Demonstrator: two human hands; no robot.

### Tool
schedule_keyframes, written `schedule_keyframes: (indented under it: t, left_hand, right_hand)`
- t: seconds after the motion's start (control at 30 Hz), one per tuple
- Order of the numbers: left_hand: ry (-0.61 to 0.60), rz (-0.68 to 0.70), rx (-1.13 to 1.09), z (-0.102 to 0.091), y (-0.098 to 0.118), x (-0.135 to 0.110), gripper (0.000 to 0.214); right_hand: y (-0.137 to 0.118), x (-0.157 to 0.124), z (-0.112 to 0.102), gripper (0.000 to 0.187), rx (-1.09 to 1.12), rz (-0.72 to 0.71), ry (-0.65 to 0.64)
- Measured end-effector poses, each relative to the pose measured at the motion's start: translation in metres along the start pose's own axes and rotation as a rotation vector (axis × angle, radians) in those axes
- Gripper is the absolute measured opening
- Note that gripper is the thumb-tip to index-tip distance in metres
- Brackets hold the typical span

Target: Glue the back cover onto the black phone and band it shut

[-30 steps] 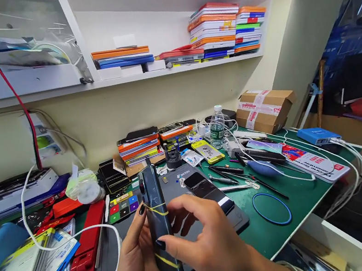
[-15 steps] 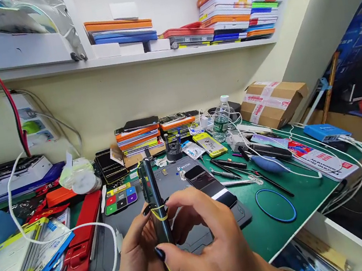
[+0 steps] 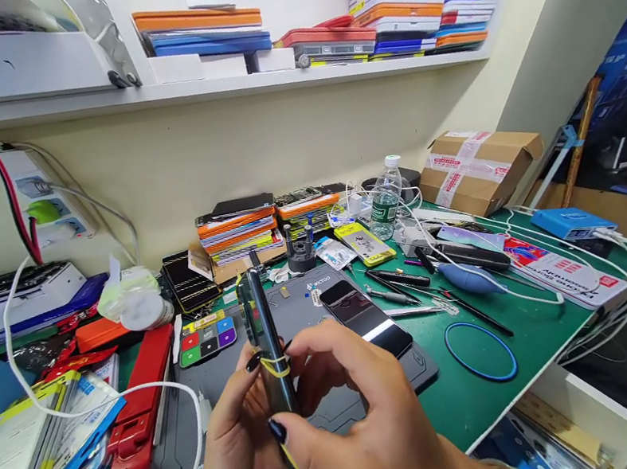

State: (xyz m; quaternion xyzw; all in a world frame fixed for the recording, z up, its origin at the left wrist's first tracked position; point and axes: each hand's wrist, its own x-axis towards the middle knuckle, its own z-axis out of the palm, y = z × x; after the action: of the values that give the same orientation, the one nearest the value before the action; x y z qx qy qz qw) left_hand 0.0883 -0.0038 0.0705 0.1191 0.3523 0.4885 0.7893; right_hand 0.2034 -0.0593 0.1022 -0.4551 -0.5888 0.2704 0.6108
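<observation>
A dark smartphone (image 3: 269,319) stands on its edge in the middle of the head view, its narrow side towards me. A yellow rubber band (image 3: 277,367) wraps around it, and yellow also shows near its lower end. My left hand (image 3: 233,434) is closed around the phone from the left. From the right, my right hand (image 3: 369,411) grips it between thumb and fingers, fingertips close to the band. Beyond the hands, another phone (image 3: 358,315) lies screen up on the grey work mat (image 3: 296,310).
To the right lie a blue rubber ring (image 3: 481,351), a blue air blower (image 3: 467,278) and several thin tools. Behind them stand a water bottle (image 3: 386,201) and a cardboard box (image 3: 477,169). On the left are a red clamp-like tool (image 3: 134,436) and a white cable (image 3: 195,441).
The camera view has shifted slightly, so the shelf sits higher in the picture. Both hands keep nearly the same hold on the banded phone.
</observation>
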Motion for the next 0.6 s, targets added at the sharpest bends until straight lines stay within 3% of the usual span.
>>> schedule_keyframes:
  t: [0.1,0.27,0.4,0.6]
  left_hand:
    - [0.015,0.133,0.154,-0.006,0.003,0.000,0.070]
    - [-0.175,0.185,0.297,-0.010,0.001,-0.008,0.056]
    - [-0.360,0.260,0.409,-0.010,-0.002,-0.011,0.042]
    - [-0.328,0.330,0.357,-0.008,0.003,-0.010,0.043]
  right_hand:
    - [0.013,0.008,-0.012,0.030,0.132,0.262,-0.048]
    - [0.047,0.021,-0.029,0.034,0.651,0.674,0.000]
    - [0.058,0.019,-0.028,0.035,0.681,0.762,-0.011]
    - [0.052,0.013,-0.021,0.031,0.790,0.834,0.006]
